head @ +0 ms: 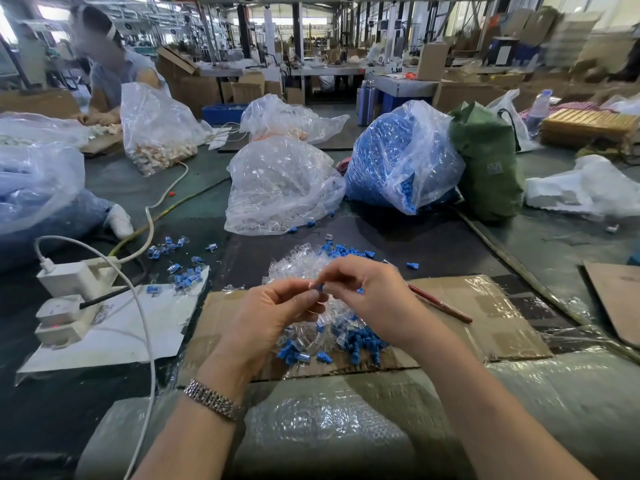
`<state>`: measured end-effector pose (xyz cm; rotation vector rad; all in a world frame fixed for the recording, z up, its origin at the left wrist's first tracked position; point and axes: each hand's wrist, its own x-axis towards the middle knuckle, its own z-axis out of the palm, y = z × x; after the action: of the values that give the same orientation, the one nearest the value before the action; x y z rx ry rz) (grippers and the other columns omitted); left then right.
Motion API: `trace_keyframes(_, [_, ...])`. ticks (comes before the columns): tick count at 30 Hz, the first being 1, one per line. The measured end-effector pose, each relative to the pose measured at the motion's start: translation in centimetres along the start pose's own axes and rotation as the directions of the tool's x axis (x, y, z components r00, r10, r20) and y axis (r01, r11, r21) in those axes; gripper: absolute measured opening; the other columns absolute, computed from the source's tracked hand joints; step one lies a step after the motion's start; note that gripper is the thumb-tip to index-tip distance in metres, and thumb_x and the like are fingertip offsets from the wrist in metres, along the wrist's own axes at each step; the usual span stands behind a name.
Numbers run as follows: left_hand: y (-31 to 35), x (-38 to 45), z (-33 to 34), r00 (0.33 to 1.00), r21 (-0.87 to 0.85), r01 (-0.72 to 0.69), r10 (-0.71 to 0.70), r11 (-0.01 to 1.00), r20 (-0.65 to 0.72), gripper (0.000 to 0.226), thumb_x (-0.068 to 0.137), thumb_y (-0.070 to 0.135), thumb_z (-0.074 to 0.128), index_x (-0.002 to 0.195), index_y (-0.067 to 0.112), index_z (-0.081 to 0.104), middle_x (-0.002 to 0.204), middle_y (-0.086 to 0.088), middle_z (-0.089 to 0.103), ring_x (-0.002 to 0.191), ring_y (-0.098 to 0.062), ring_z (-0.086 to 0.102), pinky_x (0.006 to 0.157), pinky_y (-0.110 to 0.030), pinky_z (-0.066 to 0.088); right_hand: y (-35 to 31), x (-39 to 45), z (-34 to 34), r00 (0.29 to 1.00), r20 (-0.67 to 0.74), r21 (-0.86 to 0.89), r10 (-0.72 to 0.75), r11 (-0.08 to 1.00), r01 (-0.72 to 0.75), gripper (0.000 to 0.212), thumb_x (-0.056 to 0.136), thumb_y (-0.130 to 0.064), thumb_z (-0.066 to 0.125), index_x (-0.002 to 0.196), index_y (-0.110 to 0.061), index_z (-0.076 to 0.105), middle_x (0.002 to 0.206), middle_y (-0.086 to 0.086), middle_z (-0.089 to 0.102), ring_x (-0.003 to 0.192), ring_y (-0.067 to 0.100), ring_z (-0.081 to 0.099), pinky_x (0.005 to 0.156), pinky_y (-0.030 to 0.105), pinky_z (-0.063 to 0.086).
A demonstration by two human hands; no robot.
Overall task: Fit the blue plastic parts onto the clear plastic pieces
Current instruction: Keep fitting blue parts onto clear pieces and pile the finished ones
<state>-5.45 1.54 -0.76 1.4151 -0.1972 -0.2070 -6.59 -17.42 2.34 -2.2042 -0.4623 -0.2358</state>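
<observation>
My left hand (273,317) and my right hand (367,292) meet above the cardboard sheet (485,306). Between their fingertips sits a small blue plastic part (319,288); my right hand pinches it. My left hand pinches a clear plastic piece (317,308) just under it. Below the hands lies a pile of clear pieces (298,268) mixed with loose blue parts (360,341). Several joined blue-and-clear pieces (183,271) lie scattered to the left.
A bag of clear pieces (280,188) and a bag of blue parts (398,157) stand behind the pile. A white power strip with cables (69,296) lies left, a red stick (440,304) right. Bubble wrap (311,427) covers the near edge. Another person works at far left.
</observation>
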Motion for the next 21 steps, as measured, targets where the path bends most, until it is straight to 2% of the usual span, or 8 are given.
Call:
trace_keyframes(2, [-0.2, 0.2, -0.2, 1.000, -0.073, -0.004, 0.002, 0.997, -0.017, 0.026, 0.079, 0.016, 0.075, 0.103, 0.006, 0.078, 0.102, -0.018, 0.077, 0.089, -0.025, 0.075, 0.077, -0.026, 0.060, 0.7, -0.2, -0.7, 0.993, -0.069, 0.013, 0.092, 0.996, -0.091, 0.017, 0.095, -0.030, 0.068, 0.112, -0.029, 0.069, 0.091, -0.013, 0.067, 0.083, -0.001, 0.062, 0.078, 0.017, 0.051])
trace_keyframes(4, [-0.4, 0.3, -0.3, 1.000, -0.111, -0.004, 0.001, 0.994, -0.029, 0.022, 0.080, 0.013, 0.074, 0.100, 0.007, 0.079, 0.104, -0.020, 0.076, 0.090, -0.026, 0.075, 0.077, -0.026, 0.060, 2.2, -0.4, -1.8, 0.954, -0.189, -0.209, 0.234, 0.939, -0.272, 0.032, 0.096, -0.038, 0.065, 0.125, -0.025, 0.063, 0.112, -0.007, 0.061, 0.099, 0.004, 0.059, 0.093, 0.030, 0.051])
trace_keyframes(7, [-0.6, 0.6, -0.5, 1.000, -0.114, -0.016, 0.013, 0.993, -0.029, 0.020, 0.079, 0.013, 0.074, 0.098, 0.011, 0.080, 0.104, -0.019, 0.076, 0.091, -0.027, 0.075, 0.077, -0.026, 0.060, 4.1, -0.9, -3.3, 0.815, -0.247, -0.572, 0.524, 0.601, -0.559, 0.054, 0.095, -0.050, 0.061, 0.137, -0.017, 0.049, 0.134, 0.009, 0.047, 0.125, 0.030, 0.046, 0.106, 0.047, 0.042])
trace_keyframes(9, [-0.7, 0.7, -0.5, 1.000, -0.118, -0.018, 0.015, 0.993, -0.023, 0.021, 0.080, 0.015, 0.075, 0.099, 0.013, 0.080, 0.105, -0.018, 0.076, 0.093, -0.027, 0.075, 0.078, -0.026, 0.060, 5.3, -1.0, -3.7, 0.752, -0.189, -0.619, 0.631, 0.518, -0.590, 0.056, 0.093, -0.054, 0.061, 0.132, -0.016, 0.051, 0.130, 0.009, 0.048, 0.122, 0.031, 0.049, 0.103, 0.049, 0.044])
trace_keyframes(12, [-0.9, 0.8, -0.3, 0.999, -0.116, -0.019, 0.015, 0.993, -0.037, 0.021, 0.079, 0.016, 0.075, 0.099, 0.012, 0.080, 0.105, -0.018, 0.077, 0.094, -0.028, 0.074, 0.078, -0.026, 0.060, 5.9, -0.7, -3.8, 0.761, -0.120, -0.612, 0.638, 0.555, -0.563, 0.039, 0.091, -0.050, 0.065, 0.112, -0.017, 0.057, 0.112, 0.004, 0.053, 0.101, 0.027, 0.057, 0.089, 0.041, 0.050])
trace_keyframes(14, [-1.0, 0.8, -0.2, 0.999, -0.106, -0.022, 0.018, 0.994, -0.042, 0.020, 0.080, 0.017, 0.074, 0.099, 0.012, 0.080, 0.105, -0.017, 0.077, 0.095, -0.029, 0.074, 0.079, -0.027, 0.060, 5.8, -0.5, -3.8, 0.794, -0.105, -0.656, 0.599, 0.559, -0.507, 0.032, 0.089, -0.044, 0.066, 0.103, -0.017, 0.057, 0.107, 0.006, 0.057, 0.089, 0.025, 0.053, 0.075, 0.034, 0.045])
trace_keyframes(19, [-1.0, 0.8, -0.4, 0.997, -0.153, -0.036, 0.025, 0.988, -0.075, 0.029, 0.080, 0.017, 0.072, 0.107, 0.006, 0.076, 0.106, -0.019, 0.076, 0.094, -0.028, 0.073, 0.079, -0.027, 0.060, 5.2, -0.4, -4.0, 0.838, -0.139, -0.673, 0.527, 0.571, -0.470, 0.017, 0.097, -0.018, 0.051, 0.104, -0.006, 0.060, 0.098, 0.008, 0.058, 0.085, 0.027, 0.054, 0.063, 0.033, 0.036])
trace_keyframes(21, [-1.0, 0.8, -0.5, 0.996, -0.182, -0.037, 0.021, 0.983, -0.088, 0.027, 0.081, 0.015, 0.072, 0.106, 0.006, 0.076, 0.107, -0.019, 0.076, 0.094, -0.027, 0.073, 0.079, -0.026, 0.060, 4.2, -0.4, -4.4, 0.848, -0.141, -0.471, 0.511, 0.719, -0.511, 0.021, 0.100, -0.021, 0.053, 0.086, -0.007, 0.056, 0.082, 0.005, 0.059, 0.072, 0.022, 0.055, 0.058, 0.034, 0.037])
